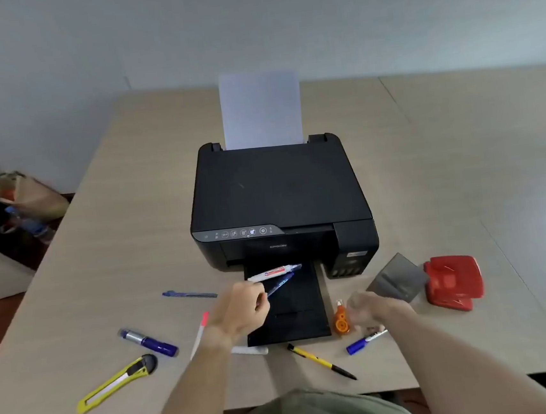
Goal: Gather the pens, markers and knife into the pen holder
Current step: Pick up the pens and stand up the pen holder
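Observation:
My left hand (241,310) grips a blue pen (280,284) over the printer's black output tray (296,324). A white marker with a red label (273,272) lies on that tray just beyond it. My right hand (371,310) is blurred, right above the white end of a blue marker (364,341); its grip is unclear. The grey pen holder (397,278) stands tilted just behind this hand. On the table lie a yellow knife (115,384), a purple marker (148,342), a thin blue pen (190,295), a pink-capped pen (199,334), a white marker (250,350) and a yellow-black pen (321,362).
A black printer (281,199) with upright paper (260,108) fills the table's middle. An orange correction tape (341,320) stands by the tray's right edge. A red hole punch (454,282) sits right of the holder. The table's front edge is close to my body.

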### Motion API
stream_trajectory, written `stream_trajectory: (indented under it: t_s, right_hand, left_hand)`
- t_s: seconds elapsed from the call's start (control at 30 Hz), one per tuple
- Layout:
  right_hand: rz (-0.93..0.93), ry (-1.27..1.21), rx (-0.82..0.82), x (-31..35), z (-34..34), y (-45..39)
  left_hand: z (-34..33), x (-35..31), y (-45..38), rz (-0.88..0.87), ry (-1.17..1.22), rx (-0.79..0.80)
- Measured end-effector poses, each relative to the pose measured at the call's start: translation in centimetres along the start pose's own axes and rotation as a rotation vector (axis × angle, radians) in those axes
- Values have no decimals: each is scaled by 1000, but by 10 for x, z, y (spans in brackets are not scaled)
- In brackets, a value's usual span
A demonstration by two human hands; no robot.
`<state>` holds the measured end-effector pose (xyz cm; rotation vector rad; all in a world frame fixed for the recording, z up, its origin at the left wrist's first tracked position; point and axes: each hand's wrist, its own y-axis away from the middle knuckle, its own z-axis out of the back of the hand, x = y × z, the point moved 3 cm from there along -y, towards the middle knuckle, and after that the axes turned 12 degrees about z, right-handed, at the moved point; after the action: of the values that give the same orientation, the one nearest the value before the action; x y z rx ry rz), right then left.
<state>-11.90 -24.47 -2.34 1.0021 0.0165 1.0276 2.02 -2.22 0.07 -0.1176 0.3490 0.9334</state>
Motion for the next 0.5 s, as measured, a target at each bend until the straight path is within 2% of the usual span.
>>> stream_trajectory:
  t_s: [0.1,0.17,0.43,0.5]
  right_hand:
    - [38,128,-121,-14,-26,2]
    - [82,87,-164,-23,-44,8]
    - [225,111,-305,-37,-62,17]
    - [312,121,-387,-31,-58,23]
  left_hand:
    - [-14,4,15,65,-36,-57]
    - [-24,7,25,92,-83,-62]
    - [-39,8,18,198,-217,31]
    - [-43,7,16,199,-224,44]
